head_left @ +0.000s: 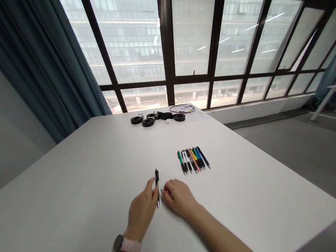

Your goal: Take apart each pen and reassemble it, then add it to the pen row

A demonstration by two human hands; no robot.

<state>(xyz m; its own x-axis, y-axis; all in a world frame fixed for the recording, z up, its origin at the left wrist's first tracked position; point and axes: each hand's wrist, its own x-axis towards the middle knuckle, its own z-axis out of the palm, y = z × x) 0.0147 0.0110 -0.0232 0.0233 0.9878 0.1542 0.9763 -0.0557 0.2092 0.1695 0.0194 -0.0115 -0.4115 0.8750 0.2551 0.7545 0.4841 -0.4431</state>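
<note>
A black pen (157, 176) with a silver tip pointing toward me is pinched between the thumb and fingers of my left hand (143, 205). It lies at or just above the white table; which of these I cannot tell. Just right of the pen my right hand (177, 195) rests on the table, its fingers curled inward, and whether anything is inside them is hidden. Beyond it lies a row of several pens (192, 161) side by side, in green, black, white, pink, yellow and blue, tips toward me.
Black rolls (148, 122) and a dark bundle (165, 115) sit at the far end of the white table (101, 162), with a coiled black cable (181, 109) behind. The table's right edge slopes down toward me. A blue curtain (49, 65) hangs at the left.
</note>
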